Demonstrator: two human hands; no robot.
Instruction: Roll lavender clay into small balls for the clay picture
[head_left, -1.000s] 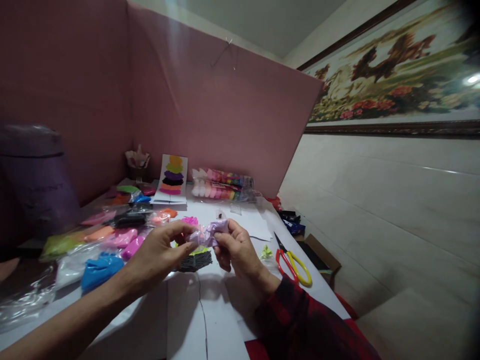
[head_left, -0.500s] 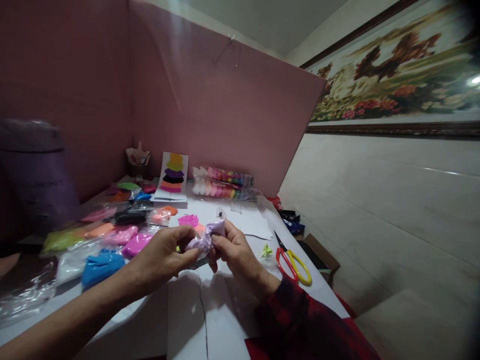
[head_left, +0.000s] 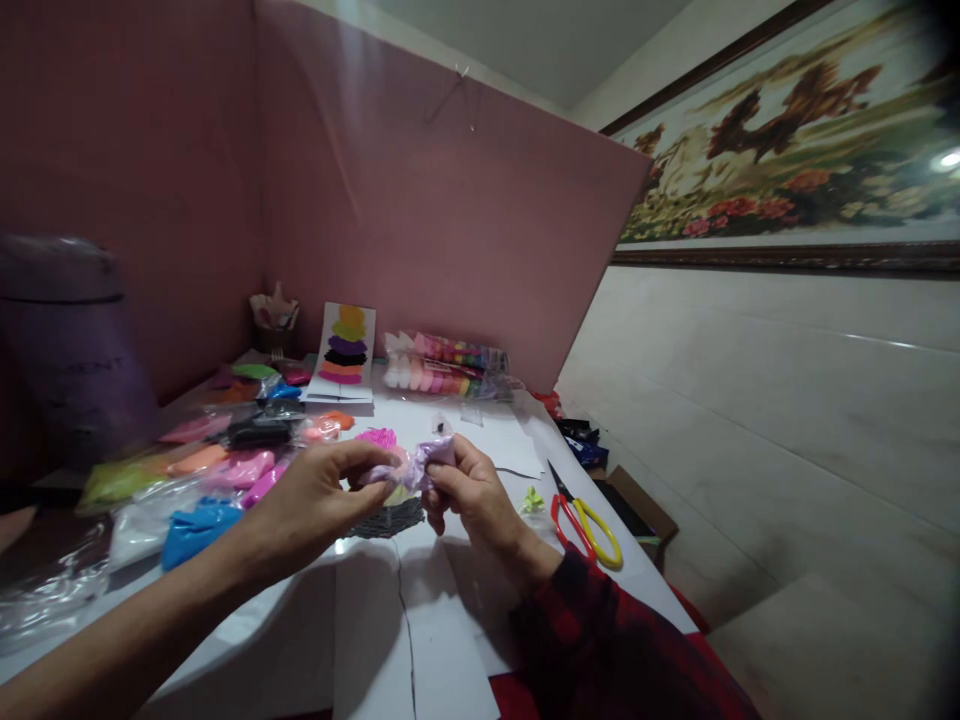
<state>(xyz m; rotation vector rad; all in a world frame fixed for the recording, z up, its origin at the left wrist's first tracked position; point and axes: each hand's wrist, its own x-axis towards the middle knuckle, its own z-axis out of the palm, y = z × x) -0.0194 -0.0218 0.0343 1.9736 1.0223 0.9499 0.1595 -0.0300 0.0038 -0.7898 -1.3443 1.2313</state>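
Note:
A lump of pale purple modelling clay [head_left: 433, 459] is stretched between my two hands, thin in the middle. My left hand [head_left: 330, 490] pinches its left end between thumb and fingers. The right end is gripped by my right hand [head_left: 472, 490], with the thumb on top. Below the clay, a black textured clay piece [head_left: 386, 519] lies on white paper, partly hidden by my hands. Just behind are bright pink clay strands [head_left: 377, 437]. A thin dark line [head_left: 406, 620] runs down the paper towards me.
Bags of coloured clay crowd the left, including a blue one [head_left: 199, 528]. Scissors [head_left: 585, 530] with red and yellow handles lie at right, near a small yellow-green clay bit [head_left: 533, 500]. At the back stand a painted card [head_left: 343, 350] and packs of clay [head_left: 442, 365]. A purple bottle [head_left: 71, 350] stands far left.
My left hand has moved slightly left and the purple clay has been drawn out longer and thinner between my hands. More of the black piece below now shows.

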